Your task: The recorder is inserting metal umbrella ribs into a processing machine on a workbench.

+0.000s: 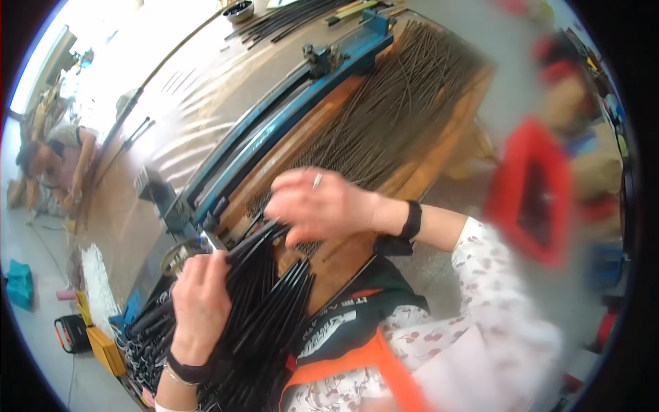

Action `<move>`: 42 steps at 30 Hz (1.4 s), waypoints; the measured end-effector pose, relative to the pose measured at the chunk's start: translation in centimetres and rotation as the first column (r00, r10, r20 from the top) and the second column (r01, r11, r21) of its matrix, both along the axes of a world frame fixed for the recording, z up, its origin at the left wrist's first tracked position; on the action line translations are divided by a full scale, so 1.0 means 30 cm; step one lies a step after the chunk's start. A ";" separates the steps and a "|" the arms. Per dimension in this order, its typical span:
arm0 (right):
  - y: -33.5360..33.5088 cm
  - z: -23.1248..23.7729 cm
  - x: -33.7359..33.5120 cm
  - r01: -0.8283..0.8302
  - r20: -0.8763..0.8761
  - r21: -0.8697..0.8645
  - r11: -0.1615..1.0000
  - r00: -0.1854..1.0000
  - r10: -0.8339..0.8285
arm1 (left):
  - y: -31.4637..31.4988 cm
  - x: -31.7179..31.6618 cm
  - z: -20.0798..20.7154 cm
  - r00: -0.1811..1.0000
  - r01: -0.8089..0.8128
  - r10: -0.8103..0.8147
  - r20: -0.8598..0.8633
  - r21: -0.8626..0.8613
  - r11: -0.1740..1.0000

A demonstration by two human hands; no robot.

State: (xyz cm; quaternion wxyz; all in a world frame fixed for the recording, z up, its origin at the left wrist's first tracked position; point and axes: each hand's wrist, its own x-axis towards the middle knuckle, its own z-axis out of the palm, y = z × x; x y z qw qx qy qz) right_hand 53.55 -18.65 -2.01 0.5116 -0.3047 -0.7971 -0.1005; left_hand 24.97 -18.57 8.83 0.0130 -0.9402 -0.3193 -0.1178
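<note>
My left hand is closed beside the near end of a blue rail fixture. A small silvery piece shows at its fingertips, but what the fingers hold is hidden. My right hand, with a ring on it, hovers over the rods, fingers bent and thumb apart. Between the hands, a black rod slants toward the right thumb; I see no firm grip on it. Many black tubes lie below, beside my left wrist. A bundle of thin dark rods spreads along the wooden board behind my right hand.
A blurred red frame-shaped object stands at the right. Across the bench at the far left, another person leans in. More dark strips and a black bowl are at the back. A yellow box sits at the lower left.
</note>
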 end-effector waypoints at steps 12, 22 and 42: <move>0.182 0.024 0.242 0.350 0.094 -0.333 0.875 0.936 -0.339 | 0.198 0.052 0.070 0.998 0.039 -0.028 -0.061 0.194 0.980; 0.162 0.053 -0.103 -0.029 -0.073 -0.106 0.994 0.997 0.022 | 0.185 -0.067 0.087 0.989 0.009 0.027 -0.142 0.249 0.969; 0.473 0.153 -0.414 -0.230 -0.144 -0.709 0.667 0.973 0.183 | 0.159 -0.594 0.268 0.862 -0.503 0.421 0.283 0.361 0.785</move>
